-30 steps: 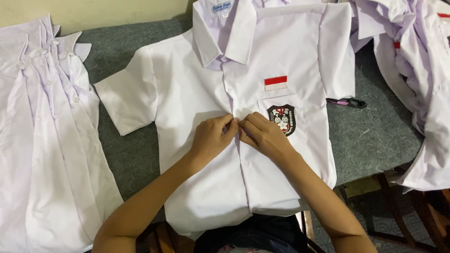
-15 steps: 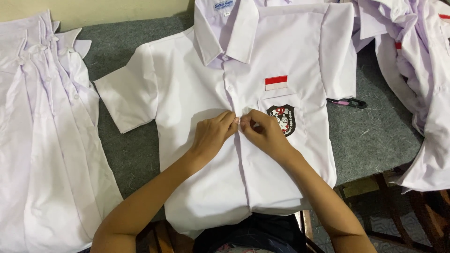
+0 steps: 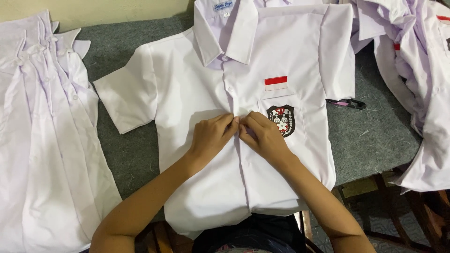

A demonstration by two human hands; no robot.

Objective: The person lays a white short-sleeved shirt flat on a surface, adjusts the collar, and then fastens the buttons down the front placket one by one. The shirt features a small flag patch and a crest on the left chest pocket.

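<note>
A white shirt lies flat on the grey table, front side up, with its collar far from the person. The left hand and the right hand meet at the middle strip of the shirt, just left of the pocket badge. The fingertips of both hands are pressed together, pinching the shirt's front edge between them. The button itself is hidden under the fingers. A red and white patch sits above the badge. A pile of white shirts lies on the left, and more shirts on the right. Compared with a second ago, the hands stay in almost the same spot.
</note>
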